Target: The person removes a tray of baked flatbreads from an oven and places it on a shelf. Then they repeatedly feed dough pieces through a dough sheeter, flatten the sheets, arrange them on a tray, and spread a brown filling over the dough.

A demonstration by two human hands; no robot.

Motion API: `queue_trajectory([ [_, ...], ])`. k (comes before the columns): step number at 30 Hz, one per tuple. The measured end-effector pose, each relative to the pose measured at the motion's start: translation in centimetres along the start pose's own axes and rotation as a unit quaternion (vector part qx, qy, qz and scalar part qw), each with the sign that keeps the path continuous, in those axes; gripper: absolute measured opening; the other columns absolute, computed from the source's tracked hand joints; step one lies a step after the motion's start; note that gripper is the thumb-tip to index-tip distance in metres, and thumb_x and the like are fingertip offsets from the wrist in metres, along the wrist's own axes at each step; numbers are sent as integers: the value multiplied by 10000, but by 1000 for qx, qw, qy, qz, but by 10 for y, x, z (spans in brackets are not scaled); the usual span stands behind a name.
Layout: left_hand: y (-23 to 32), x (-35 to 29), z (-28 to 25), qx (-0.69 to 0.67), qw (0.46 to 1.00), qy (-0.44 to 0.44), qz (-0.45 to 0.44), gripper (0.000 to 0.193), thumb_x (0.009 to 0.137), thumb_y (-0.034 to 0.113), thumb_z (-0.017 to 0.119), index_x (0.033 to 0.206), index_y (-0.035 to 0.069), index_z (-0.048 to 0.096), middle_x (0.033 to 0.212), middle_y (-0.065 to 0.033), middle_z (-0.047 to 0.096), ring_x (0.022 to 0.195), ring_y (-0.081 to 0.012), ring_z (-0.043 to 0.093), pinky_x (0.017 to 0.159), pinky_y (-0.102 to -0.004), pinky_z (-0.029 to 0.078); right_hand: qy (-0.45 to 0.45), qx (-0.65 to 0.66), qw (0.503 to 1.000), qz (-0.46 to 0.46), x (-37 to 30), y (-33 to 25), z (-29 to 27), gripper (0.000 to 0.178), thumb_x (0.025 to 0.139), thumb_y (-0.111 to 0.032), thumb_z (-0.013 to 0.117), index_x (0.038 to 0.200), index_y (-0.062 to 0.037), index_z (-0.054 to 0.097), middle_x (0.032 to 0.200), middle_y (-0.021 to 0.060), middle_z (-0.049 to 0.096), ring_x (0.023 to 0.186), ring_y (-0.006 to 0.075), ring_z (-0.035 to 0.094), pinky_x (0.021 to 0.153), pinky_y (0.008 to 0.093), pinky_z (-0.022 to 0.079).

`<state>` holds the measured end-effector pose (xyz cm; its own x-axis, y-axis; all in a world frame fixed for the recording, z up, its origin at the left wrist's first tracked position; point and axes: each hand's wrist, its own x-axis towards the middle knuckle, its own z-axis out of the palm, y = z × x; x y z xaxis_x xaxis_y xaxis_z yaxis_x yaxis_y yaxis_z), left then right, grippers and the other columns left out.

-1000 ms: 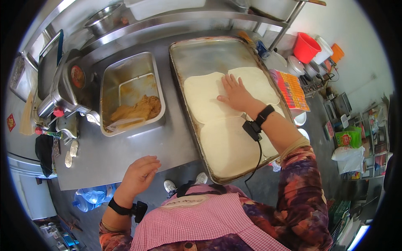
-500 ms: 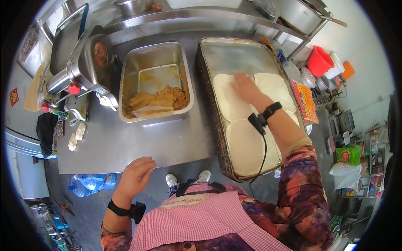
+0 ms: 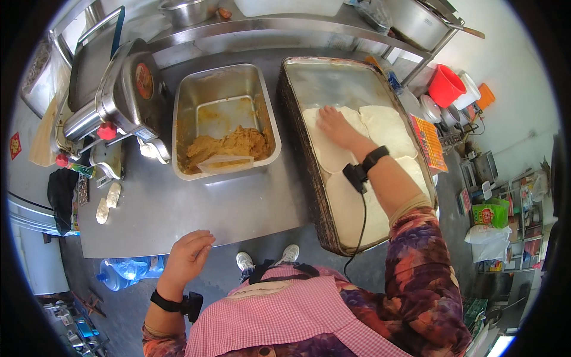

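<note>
My right hand lies flat, fingers stretched, on the upper left one of several pale dough sheets set edge to edge in a dark-rimmed baking tray. It holds nothing; parts of the sheets are hidden under my right forearm. At the table's front edge hovers my left hand, empty, its fingers loosely extended. Left of the tray stands a deep steel pan with a heap of brown paste. A whitish translucent scraper rests against the paste in the pan.
A steel machine with red knobs stands on the left of the steel table. Near it lie two small dough pieces. A steel shelf runs along the back. Red bucket and orange packet are beyond the tray's right side.
My right hand has slid left across the upper left dough sheet toward its far left corner. My left hand has shifted slightly left and down, still empty.
</note>
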<state>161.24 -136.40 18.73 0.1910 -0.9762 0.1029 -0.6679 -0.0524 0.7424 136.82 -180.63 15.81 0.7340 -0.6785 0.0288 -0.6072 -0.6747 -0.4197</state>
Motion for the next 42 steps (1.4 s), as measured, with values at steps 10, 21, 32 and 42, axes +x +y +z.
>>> queue_trajectory([
  [10,-9,-11,-6,17,1000,4,1,157,806,19,629,960,23,661,1020,-161,660,948,-331,635,826,-363,514,68,274,953,105,-31,85,-75,681,944,-463,456,1393,40,364,1406,231,421,1360,310,333,1117,351,251],
  [21,-22,-5,-18,-16,999,13,28,149,811,11,623,956,14,656,995,-159,661,931,-331,637,819,-359,513,-54,-102,987,115,-174,53,-51,713,924,-403,505,1414,64,281,1484,276,239,1397,371,219,1144,412,200],
  [32,-41,-14,-42,0,1000,9,25,154,824,6,607,964,6,674,1004,-162,676,977,-315,638,862,-361,497,-47,-127,972,192,-175,32,-47,688,921,-441,492,1377,59,364,1442,265,336,1366,353,297,1128,383,243],
  [42,-37,-17,-56,15,1000,25,-1,150,824,0,601,954,7,674,993,-164,678,956,-313,646,859,-355,495,47,-172,926,332,-184,102,-68,777,907,-554,446,1417,20,320,1473,247,295,1394,364,231,1131,426,221],
])
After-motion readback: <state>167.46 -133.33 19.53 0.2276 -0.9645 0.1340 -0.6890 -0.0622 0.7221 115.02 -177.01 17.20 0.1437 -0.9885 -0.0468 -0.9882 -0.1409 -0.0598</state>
